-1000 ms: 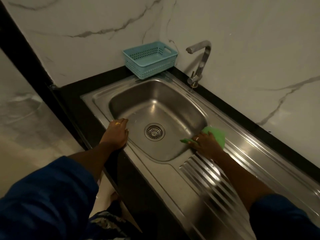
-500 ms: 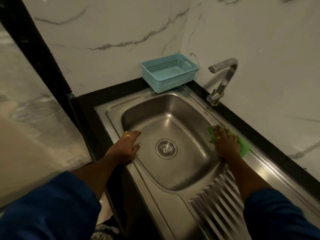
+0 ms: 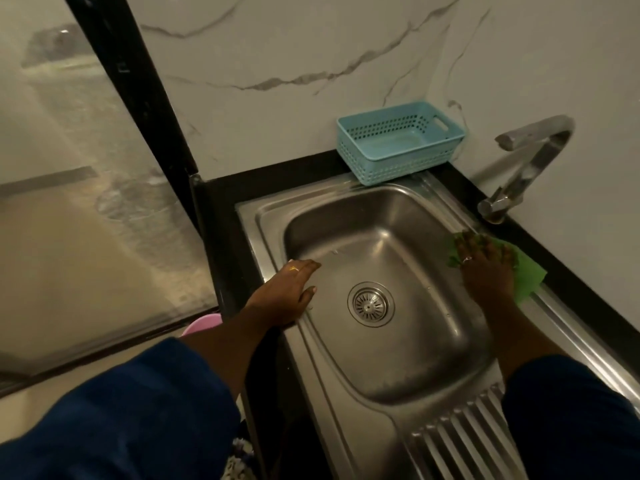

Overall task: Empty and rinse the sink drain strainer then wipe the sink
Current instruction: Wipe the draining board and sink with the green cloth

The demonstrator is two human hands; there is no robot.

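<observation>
Pressed a soft green cloth [image 3: 528,277] under the flat, spread right hand [image 3: 485,268] on the brushed-steel sink [image 3: 381,368] rim at three o'clock, nearer the tap [image 3: 530,161] than before, with the left hand [image 3: 280,299] resting uncurled at nine.

A stainless steel sink [image 3: 398,368] is pictured set into a black countertop [image 3: 277,168], with a pale blue perforated basket [image 3: 398,147] placed at its back corner and a green cloth [image 3: 526,275] spread on the rim near the tap [image 3: 530,164].
</observation>
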